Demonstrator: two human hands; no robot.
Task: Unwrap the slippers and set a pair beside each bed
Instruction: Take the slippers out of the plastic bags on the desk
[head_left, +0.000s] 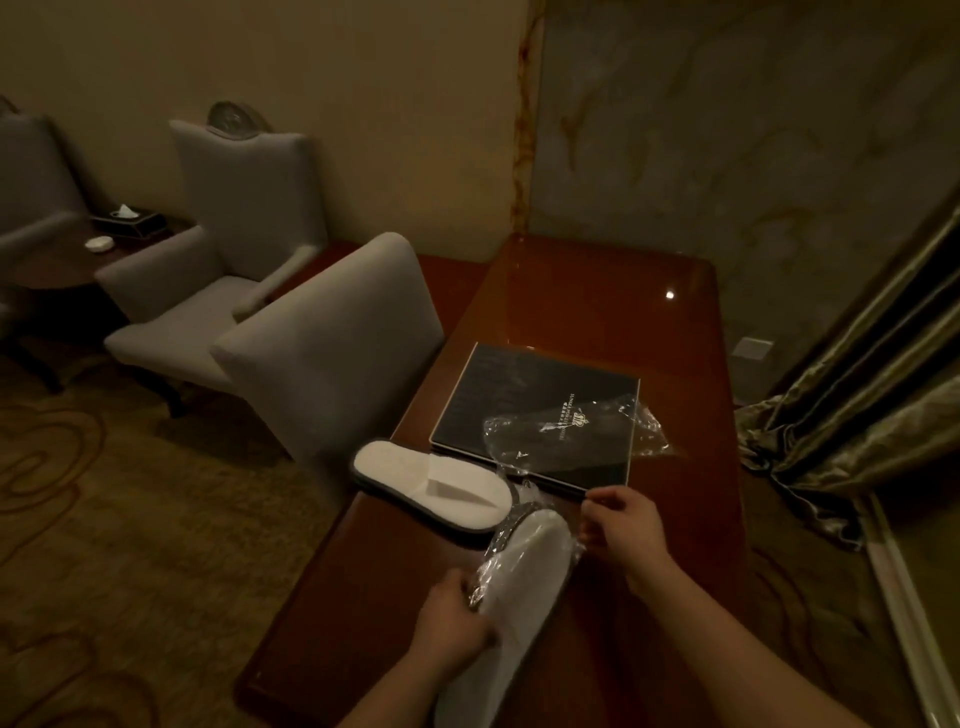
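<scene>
One unwrapped white slipper (436, 486) lies flat near the left edge of the wooden desk (597, 291). A second white slipper (511, 577), partly inside clear plastic wrap, lies in front of me. My left hand (449, 618) grips this slipper at its left side. My right hand (621, 522) pinches the clear wrap at the slipper's far end. An empty clear plastic bag (566, 434) rests on a black folder (530, 395).
A grey chair back (332, 343) stands against the desk's left side, with a grey armchair (218, 260) behind it. A side table with a tissue box (127, 221) is at far left. Curtains (862, 410) hang at the right. Patterned carpet covers the floor.
</scene>
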